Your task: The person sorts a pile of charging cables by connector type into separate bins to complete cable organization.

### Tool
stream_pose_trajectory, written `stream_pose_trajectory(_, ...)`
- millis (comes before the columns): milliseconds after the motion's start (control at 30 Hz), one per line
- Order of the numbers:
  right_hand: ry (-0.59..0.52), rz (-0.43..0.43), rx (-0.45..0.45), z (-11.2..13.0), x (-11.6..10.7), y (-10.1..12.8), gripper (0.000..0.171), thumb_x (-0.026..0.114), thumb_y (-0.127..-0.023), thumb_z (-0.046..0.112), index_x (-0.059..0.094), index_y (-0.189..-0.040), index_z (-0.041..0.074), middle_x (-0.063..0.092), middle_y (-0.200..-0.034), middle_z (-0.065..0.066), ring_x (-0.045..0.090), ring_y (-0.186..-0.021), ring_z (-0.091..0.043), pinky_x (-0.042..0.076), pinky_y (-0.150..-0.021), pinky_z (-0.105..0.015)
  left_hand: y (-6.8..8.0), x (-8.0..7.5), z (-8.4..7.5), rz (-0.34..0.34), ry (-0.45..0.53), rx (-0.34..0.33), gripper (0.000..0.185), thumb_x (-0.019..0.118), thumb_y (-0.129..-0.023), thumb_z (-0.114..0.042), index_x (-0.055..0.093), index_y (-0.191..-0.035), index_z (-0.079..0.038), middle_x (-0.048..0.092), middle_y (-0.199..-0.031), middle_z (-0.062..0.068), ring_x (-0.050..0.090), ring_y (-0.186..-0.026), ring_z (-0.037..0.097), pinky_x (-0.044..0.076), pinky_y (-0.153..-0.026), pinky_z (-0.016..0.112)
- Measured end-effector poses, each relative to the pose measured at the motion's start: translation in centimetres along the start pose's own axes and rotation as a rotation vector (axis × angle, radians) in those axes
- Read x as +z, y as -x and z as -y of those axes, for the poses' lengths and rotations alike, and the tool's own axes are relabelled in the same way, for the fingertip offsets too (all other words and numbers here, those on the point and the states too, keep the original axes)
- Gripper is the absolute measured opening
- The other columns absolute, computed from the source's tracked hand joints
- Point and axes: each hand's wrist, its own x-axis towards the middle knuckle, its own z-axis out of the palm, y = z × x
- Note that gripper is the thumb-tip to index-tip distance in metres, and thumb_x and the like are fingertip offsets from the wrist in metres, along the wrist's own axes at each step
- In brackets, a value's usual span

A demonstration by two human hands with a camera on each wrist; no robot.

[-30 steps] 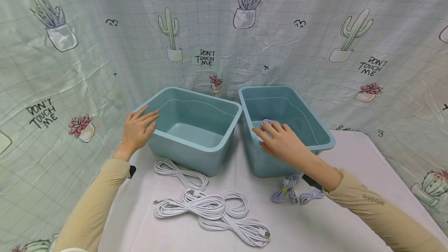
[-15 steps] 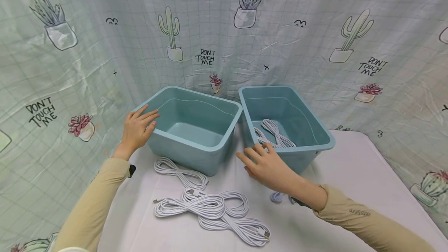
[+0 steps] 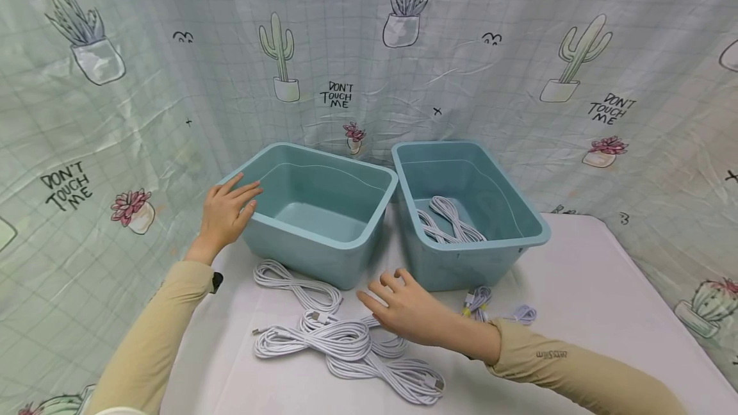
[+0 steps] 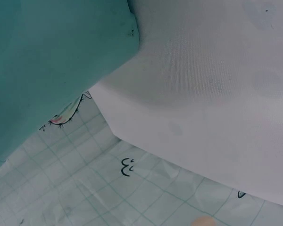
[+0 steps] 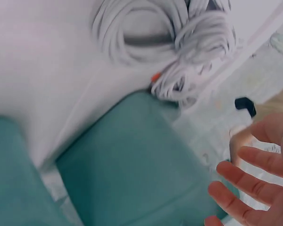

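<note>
At nine o'clock in the head view, the left hand (image 3: 227, 213) lies over the near-left rim of the left bin (image 3: 305, 252), its fingers fairly straight and a little apart, pinching nothing; it seems merely to rest there or steady the wall. From seven round to six o'clock, on the white table (image 3: 219, 364), lie the long white cables (image 3: 337, 338), one coil near the bin's front wall, the others heaped across each other. They are slim and smooth, wound in loose figure-eights narrow at the waist, with metal-tipped plugs poking out; they look floppy and prone to snag. Just past the heap, at half past five, the right hand (image 3: 406, 312) hangs with fingers spread and apart, holding nothing; whether a fingertip touches a coil I cannot tell. The step in hand looks like a reach for the heap; the next move probably calls for gathering one coil at its waist without dragging its neighbours. At three o'clock stands the right bin (image 3: 467, 268), with white coils (image 3: 455, 223) inside it. At half past four are a yellow-tied bundle (image 3: 477, 303) and a smaller loop (image 3: 524, 314).
</note>
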Motion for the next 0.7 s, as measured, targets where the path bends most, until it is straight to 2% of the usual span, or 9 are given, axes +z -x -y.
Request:
stream_pose_trajectory(267, -0.01, -0.015, -0.075, 2.4, 1.1, -0.9, 0.038, 0.055, -0.083, 0.036, 0.051, -0.118, 0.021, 0.055, -0.103, 0.004, 0.05, -0.089, -0.013, 0.043, -0.077, -0.032, 0.0, -0.1, -0.1, -0.002, -0.003, 0.009, 0.053, 0.03, -0.093, -0.045, 0.065, -0.109, -0.008, 0.061, -0.117, 0.012, 0.042, -0.122, 0.034, 0.031, -0.09, 0.052)
stream_pose_trajectory(500, -0.043, 0.057, -0.128, 3.9, 1.9, -1.8, 0.044, 0.045, -0.087, 0.047, 0.049, -0.122, 0.021, 0.053, -0.111, 0.004, 0.049, -0.099, -0.012, 0.042, -0.081, -0.032, 0.1, 0.0, 0.0, -0.013, 0.009, 0.013, 0.048, 0.034, -0.092, -0.04, 0.065, -0.109, -0.008, 0.061, -0.117, 0.011, 0.043, -0.121, 0.035, 0.031, -0.09, 0.052)
stream_pose_trajectory(700, -0.018, 0.071, -0.14, 4.6, 3.0, -2.1, 0.047, 0.04, -0.087, 0.053, 0.048, -0.122, 0.022, 0.051, -0.112, 0.005, 0.048, -0.1, -0.013, 0.042, -0.08, -0.032, -0.1, 0.1, 0.0, -0.026, 0.008, 0.019, 0.056, 0.028, -0.093, -0.047, 0.066, -0.108, -0.009, 0.062, -0.116, 0.011, 0.044, -0.121, 0.035, 0.032, -0.089, 0.052)
